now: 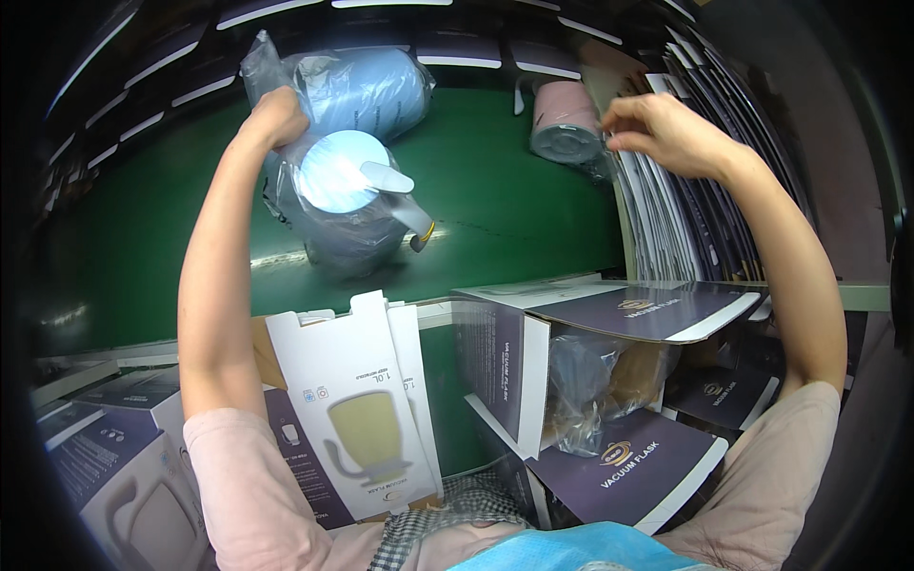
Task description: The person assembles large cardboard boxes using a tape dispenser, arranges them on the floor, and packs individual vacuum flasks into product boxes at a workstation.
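Note:
My left hand [277, 116] is closed on the clear plastic bag [265, 68] around a light blue vacuum flask [367, 90], which lies on its side on the green table. Just in front of it stands a second flask with a pale blue lid [343, 173] and a grey handle [409, 207], also wrapped in clear plastic. Over at the right, my right hand [666, 133] hangs with bent fingers, thumb and forefinger apart. Nearest to it is a pink flask [564, 105], lying down with its grey base toward me.
Flattened cartons [681, 209] stand in a tight row at the right. Close to my body are a white and purple carton [352, 409], an open carton [495, 357] with a plastic-wrapped thing inside, and more cartons [124, 466] at the lower left. Dark cartons [457, 48] line the table's far side.

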Available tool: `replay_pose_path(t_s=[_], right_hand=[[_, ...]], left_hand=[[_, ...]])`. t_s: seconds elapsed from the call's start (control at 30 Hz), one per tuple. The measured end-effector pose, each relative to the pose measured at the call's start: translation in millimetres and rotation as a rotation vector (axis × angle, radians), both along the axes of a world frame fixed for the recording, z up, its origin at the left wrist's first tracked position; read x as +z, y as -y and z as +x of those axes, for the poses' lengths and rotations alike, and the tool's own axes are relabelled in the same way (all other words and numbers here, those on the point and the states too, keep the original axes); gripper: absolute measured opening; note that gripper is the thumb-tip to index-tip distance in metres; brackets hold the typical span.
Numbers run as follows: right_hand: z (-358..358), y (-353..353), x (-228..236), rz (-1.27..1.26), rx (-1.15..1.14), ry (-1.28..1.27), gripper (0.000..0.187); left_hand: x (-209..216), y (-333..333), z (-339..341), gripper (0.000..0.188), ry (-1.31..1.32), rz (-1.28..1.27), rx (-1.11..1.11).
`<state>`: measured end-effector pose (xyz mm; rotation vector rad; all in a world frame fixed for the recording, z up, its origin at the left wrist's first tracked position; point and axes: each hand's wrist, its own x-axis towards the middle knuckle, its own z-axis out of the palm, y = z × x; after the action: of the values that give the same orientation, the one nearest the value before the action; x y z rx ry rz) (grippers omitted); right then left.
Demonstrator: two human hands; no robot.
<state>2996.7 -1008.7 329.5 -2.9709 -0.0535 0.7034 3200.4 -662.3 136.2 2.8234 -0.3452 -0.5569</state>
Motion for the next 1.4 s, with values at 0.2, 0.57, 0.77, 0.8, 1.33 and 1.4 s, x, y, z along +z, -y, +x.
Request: replay_pose_path(t_s=[0.2, 0.57, 0.77, 0.8, 1.33, 1.4], right_hand=[[-28, -8, 9, -0.054, -0.038, -0.076, 0.033], [-112, -28, 52, 0.602, -0.113, 0.154, 0.066], [-138, -43, 35, 0.484, 0.088, 0.191, 0.077], [-140, -45, 35, 0.471, 0.096, 0.224, 0.074], [-132, -38, 36, 0.511, 0.121, 0.126, 0.066], [-132, -39, 50, 0.481, 0.129, -0.163, 0.099]], left_hand=[[10, -24, -14, 0.032, 0.179, -0.199, 0.101], [-16, 308, -129, 0.056, -0.182, -0.391, -0.227], [-129, 384, -112, 0.076, 0.219, -0.408, -0.379], [-133, 390, -108, 0.067, 0.370, -0.431, -0.409], [-98, 322, -82, 0.025, -0.146, -0.449, -0.355], [-116, 335, -65, 0.033, -0.400, -0.568, -0.222]])
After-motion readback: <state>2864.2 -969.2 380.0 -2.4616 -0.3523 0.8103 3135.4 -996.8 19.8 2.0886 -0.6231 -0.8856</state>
